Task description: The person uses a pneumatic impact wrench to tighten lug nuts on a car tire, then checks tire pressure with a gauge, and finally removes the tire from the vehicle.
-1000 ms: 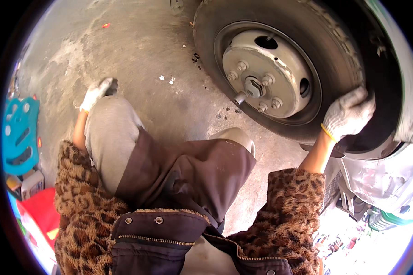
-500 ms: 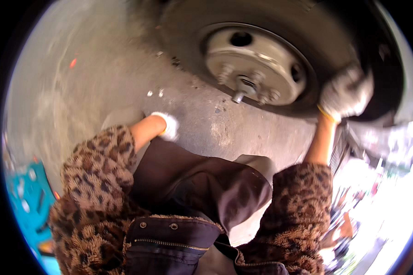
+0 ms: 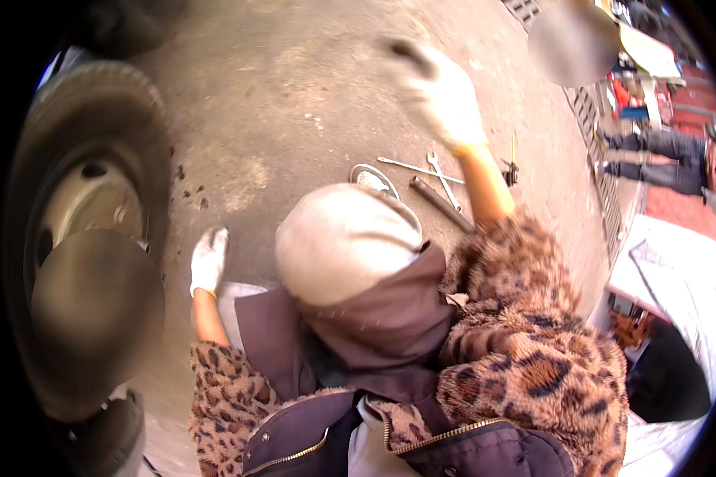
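Note:
My left hand (image 3: 208, 261), in a white glove, hangs beside my leg with its fingers stretched out and nothing visible in them. My right hand (image 3: 441, 99), gloved too, is raised over the floor and smeared by motion. A dark patch shows at its fingertips; whether that is a held thing or dirt on the glove is unclear. Below and right of it, a wrench (image 3: 433, 163), a thin metal rod (image 3: 402, 164) and a dark pipe (image 3: 437, 202) lie on the concrete. A truck wheel (image 3: 147, 119) stands at the left, partly covered by a blurred round patch.
My knee (image 3: 346, 238) and shoe (image 3: 374, 180) are in the middle. A small dark object (image 3: 511, 172) lies right of the tools. A floor grate (image 3: 611, 211) runs along the right. Beyond it a person in jeans (image 3: 652, 167) stands near cluttered goods.
The view has swung right, so the wheel now sits at the left and the tools have come into sight. My right hand has left the tyre and is raised over the floor.

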`<state>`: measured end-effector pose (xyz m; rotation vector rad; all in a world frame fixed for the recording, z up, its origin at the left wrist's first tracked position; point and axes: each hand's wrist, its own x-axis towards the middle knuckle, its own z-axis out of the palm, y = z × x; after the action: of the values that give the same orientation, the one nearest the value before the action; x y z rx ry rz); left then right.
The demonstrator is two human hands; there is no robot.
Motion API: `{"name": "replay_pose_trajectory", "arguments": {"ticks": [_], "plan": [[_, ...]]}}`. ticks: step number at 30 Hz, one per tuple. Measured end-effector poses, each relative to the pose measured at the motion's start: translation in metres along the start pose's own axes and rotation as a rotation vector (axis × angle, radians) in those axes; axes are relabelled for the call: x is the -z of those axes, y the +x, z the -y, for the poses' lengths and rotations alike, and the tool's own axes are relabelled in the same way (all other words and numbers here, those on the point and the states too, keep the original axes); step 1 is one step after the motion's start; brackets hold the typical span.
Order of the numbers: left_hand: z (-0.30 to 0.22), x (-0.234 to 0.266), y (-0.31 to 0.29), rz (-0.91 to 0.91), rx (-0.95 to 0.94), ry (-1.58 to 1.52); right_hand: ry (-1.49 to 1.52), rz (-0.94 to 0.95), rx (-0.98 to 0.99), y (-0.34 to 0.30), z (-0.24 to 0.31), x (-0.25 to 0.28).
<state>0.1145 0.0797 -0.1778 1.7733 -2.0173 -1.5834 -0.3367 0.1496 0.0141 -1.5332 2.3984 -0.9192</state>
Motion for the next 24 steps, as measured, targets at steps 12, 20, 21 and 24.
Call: {"name": "replay_pose_trajectory", "arguments": {"ticks": [12,20,21,24], "plan": [[-0.042,-0.042,-0.013,0.610,-0.009,0.788,-0.125,-0.274,-1.181,-0.343,-0.193,-0.028],[-0.075,-0.082,-0.015,0.602,0.048,0.572,-0.111,0.379,-1.727,-0.331,-0.359,-0.035],[-0.073,-0.067,-0.025,0.559,0.071,0.564,-0.285,0.713,-1.350,-0.311,-0.343,-0.042],[-0.110,-0.092,-0.047,0.673,0.008,0.594,-0.250,0.508,-1.183,-0.388,-0.359,-0.031]]}}
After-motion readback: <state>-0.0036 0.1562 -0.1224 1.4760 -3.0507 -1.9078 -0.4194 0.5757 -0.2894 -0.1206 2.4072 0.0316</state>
